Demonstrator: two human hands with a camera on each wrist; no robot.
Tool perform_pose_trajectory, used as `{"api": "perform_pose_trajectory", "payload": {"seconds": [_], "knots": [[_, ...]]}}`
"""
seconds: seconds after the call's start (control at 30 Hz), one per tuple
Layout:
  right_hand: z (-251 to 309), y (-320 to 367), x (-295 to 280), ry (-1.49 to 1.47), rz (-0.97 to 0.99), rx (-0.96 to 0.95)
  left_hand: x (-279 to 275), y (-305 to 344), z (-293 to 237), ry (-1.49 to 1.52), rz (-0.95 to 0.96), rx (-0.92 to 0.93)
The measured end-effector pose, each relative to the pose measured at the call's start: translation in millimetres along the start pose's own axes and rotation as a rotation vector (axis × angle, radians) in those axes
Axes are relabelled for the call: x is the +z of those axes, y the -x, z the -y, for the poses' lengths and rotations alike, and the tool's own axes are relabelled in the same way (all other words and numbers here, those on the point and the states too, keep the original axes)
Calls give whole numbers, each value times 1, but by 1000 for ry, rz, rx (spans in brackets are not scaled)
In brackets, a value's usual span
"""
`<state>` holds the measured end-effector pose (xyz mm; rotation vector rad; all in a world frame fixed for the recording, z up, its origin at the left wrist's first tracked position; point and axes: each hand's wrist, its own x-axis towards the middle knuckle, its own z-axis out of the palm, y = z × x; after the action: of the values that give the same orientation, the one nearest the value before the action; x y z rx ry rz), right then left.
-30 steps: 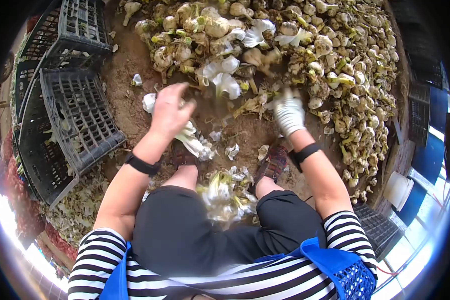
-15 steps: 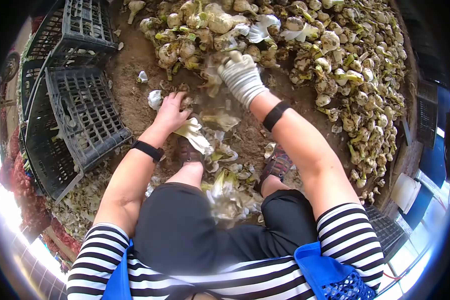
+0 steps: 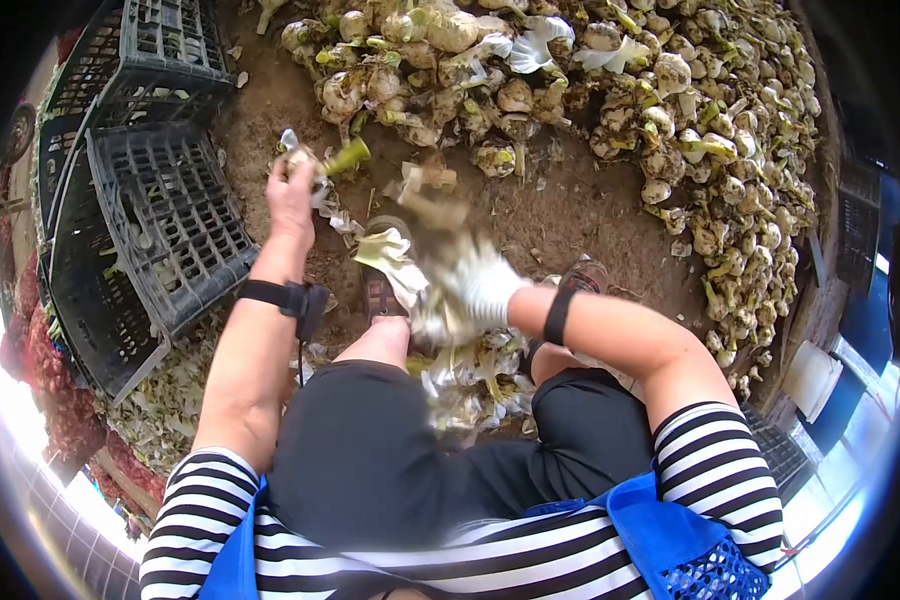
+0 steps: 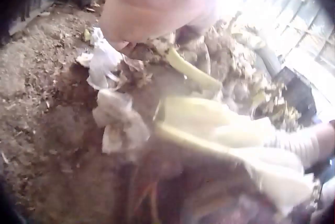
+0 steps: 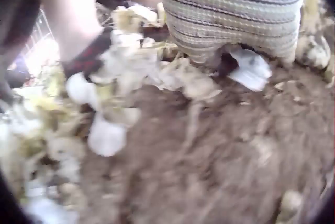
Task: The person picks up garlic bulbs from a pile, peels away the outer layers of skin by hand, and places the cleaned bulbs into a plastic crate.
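Note:
In the head view, my bare left hand (image 3: 291, 210) pinches a garlic bulb (image 3: 300, 158) with a short green stem (image 3: 348, 156) pointing right. My left wrist view shows that stem (image 4: 194, 71) below the fingers. My right hand (image 3: 483, 285), in a striped knit glove, is blurred over the peelings between the feet. Its fingers curl in the right wrist view, with a white piece of garlic skin (image 5: 252, 70) sticking out under them. A large pale leafy skin (image 3: 392, 262) lies over the left shoe. Something tan and blurred (image 3: 432, 200) shows just beyond the right hand.
A big heap of garlic bulbs (image 3: 715, 150) spreads across the back and right. Black plastic crates (image 3: 170, 220) stand at the left, beside more peelings (image 3: 185, 400). Loose skins (image 3: 460, 385) cover the soil between the legs.
The left hand has risen from the ground and moved left, holding a bulb. My right hand reached to the heap, then came back down toward the feet.

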<state>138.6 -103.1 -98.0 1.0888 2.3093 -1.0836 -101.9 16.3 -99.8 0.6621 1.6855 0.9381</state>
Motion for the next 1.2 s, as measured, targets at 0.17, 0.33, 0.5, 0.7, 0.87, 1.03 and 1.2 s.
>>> {"api": "perform_pose_trajectory", "payload": {"seconds": [0.17,0.33,0.5,0.7,0.87,1.03,1.2], "knots": [[47,26,64,-632,1039,-617,6,-4,-15,469,212,-142],[9,26,-59,-532,-534,-118,30,61,-54,533,497,-275],[33,73,-164,-483,-1321,-306,46,117,-93,429,728,28],[76,124,-189,408,-1417,-170,52,210,-142,441,901,247],[139,189,-193,365,-1469,-178,34,284,-172,533,995,384],[200,225,-182,-856,-1384,-330,5,334,-175,715,1068,402],[221,280,-185,423,-1476,193,-27,344,-160,576,1000,406]]}}
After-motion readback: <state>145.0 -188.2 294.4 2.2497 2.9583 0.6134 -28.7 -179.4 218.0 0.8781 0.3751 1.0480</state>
